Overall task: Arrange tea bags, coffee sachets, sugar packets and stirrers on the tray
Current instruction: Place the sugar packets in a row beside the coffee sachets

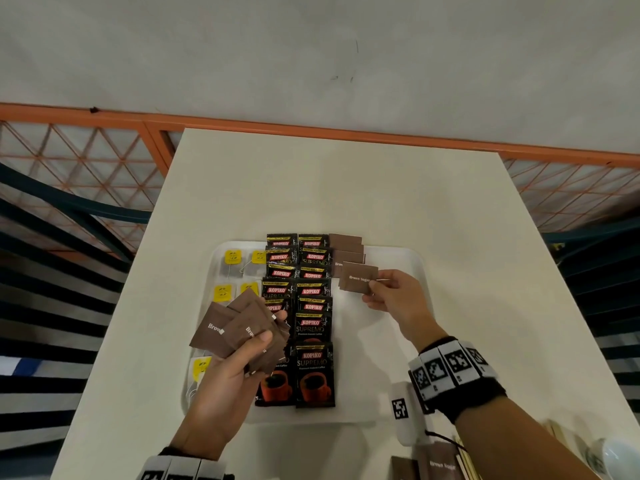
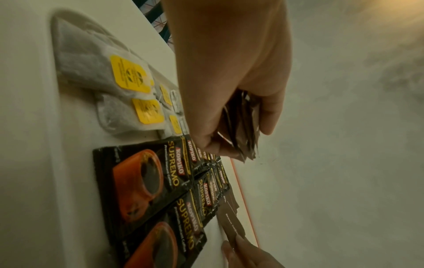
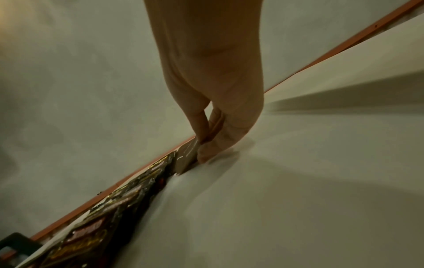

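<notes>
A white tray (image 1: pixel 398 341) on the table holds tea bags (image 1: pixel 232 258) with yellow tags at its left and two columns of black coffee sachets (image 1: pixel 313 306) in the middle. A few brown sugar packets (image 1: pixel 346 249) lie overlapped at the tray's far right of the sachets. My right hand (image 1: pixel 391 296) pinches one brown sugar packet (image 1: pixel 358 279) just over that row. My left hand (image 1: pixel 239 368) grips a fanned stack of brown sugar packets (image 1: pixel 239 330) above the tray's left half; the left wrist view shows that stack (image 2: pixel 243 130) edge-on.
More brown sugar packets (image 1: pixel 440 462) and what look like wooden stirrers (image 1: pixel 465 459) lie at the table's near right edge, beside a white cup (image 1: pixel 616 455). A white device (image 1: pixel 403 410) with a marker tag lies by my right wrist. An orange lattice railing (image 1: pixel 86 161) stands behind the table.
</notes>
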### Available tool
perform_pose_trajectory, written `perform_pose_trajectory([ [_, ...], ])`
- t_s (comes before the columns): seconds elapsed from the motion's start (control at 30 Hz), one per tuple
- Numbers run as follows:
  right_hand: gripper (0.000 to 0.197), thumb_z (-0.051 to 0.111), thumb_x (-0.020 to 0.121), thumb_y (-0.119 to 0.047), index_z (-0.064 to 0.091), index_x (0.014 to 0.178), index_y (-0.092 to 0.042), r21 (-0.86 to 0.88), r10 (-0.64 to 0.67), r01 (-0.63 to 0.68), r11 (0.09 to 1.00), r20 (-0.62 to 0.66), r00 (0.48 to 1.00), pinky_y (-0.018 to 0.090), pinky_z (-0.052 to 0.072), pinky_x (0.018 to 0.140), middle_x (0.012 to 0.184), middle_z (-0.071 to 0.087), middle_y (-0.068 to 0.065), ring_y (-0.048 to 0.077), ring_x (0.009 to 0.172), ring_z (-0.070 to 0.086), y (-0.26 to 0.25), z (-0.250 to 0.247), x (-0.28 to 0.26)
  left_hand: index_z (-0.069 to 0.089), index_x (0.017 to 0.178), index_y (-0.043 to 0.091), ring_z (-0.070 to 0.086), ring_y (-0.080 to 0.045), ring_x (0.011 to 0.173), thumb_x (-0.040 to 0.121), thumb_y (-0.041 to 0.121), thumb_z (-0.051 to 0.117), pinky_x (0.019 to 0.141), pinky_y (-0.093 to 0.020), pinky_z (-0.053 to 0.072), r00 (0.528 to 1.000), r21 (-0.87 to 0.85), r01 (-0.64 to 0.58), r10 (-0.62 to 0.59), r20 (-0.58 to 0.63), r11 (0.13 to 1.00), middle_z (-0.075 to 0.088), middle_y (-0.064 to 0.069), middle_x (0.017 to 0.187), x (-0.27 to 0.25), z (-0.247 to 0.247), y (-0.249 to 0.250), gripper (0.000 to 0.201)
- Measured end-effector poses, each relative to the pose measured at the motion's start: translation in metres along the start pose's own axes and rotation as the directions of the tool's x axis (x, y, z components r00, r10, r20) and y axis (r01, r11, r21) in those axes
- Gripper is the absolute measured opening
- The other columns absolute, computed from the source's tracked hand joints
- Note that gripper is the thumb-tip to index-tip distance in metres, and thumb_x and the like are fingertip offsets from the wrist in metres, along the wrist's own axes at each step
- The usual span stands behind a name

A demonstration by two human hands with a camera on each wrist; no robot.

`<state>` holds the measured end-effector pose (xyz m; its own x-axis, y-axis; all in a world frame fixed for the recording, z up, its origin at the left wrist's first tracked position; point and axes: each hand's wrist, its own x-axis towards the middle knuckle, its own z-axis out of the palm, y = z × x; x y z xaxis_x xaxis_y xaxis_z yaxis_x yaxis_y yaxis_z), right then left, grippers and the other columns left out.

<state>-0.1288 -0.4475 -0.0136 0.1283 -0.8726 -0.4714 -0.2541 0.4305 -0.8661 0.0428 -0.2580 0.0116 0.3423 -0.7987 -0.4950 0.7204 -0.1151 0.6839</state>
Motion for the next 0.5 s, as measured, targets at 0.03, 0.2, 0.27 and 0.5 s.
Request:
perform_pose_trajectory([
  [0.03,0.009,0.056,0.088,0.002,0.056,0.091,-0.007,-0.052,-0.005,0.005,0.999,-0.014,1.000,0.018,0.051,0.048,0.078,0.063,0.010,0.020,0.058,0.061,0.001,0.001,0.003,0.054,0.128,0.015,0.063,-0.022,0.110,0.068,0.015,0.070,0.071,-0.022,0.056,1.000,-0.003,0.001,-0.001,0.007,1.000,0.067,-0.008,0.118,0.000,0.000,-0.001,0.061],
  [0.2,0.014,0.063,0.084,-0.005,0.058,0.077,-0.015,-0.216,-0.081,0.070,0.974,-0.042,0.996,0.023,0.045,0.053,0.072,0.065,0.009,0.017,0.057,0.058,0.003,0.009,0.011,0.059,0.116,0.017,0.070,-0.013,0.090,0.082,-0.001,0.051,0.064,-0.020,0.055,0.999,0.005,-0.020,0.020,0.030,1.000,0.073,-0.002,0.099,0.000,-0.002,-0.001,0.039],
  [0.27,0.012,0.063,0.083,-0.006,0.058,0.078,-0.015,-0.246,-0.103,0.085,0.965,-0.057,0.993,0.025,0.048,0.056,0.069,0.064,0.005,0.016,0.057,0.058,0.003,0.011,0.010,0.060,0.114,0.017,0.070,-0.014,0.092,0.083,-0.002,0.049,0.065,-0.021,0.055,0.999,0.010,-0.028,0.028,0.040,1.000,0.073,-0.003,0.100,0.000,-0.002,-0.002,0.037],
  [0.5,0.009,0.065,0.082,-0.014,0.057,0.086,-0.015,-0.385,-0.154,0.103,0.917,-0.104,0.983,0.017,0.038,0.059,0.071,0.056,-0.009,0.005,0.066,0.050,0.005,0.013,0.011,0.064,0.113,0.016,0.066,-0.022,0.103,0.065,0.012,0.075,0.073,-0.026,0.057,0.997,0.006,-0.018,0.018,0.072,1.000,0.069,-0.008,0.112,0.000,-0.002,-0.002,0.050],
])
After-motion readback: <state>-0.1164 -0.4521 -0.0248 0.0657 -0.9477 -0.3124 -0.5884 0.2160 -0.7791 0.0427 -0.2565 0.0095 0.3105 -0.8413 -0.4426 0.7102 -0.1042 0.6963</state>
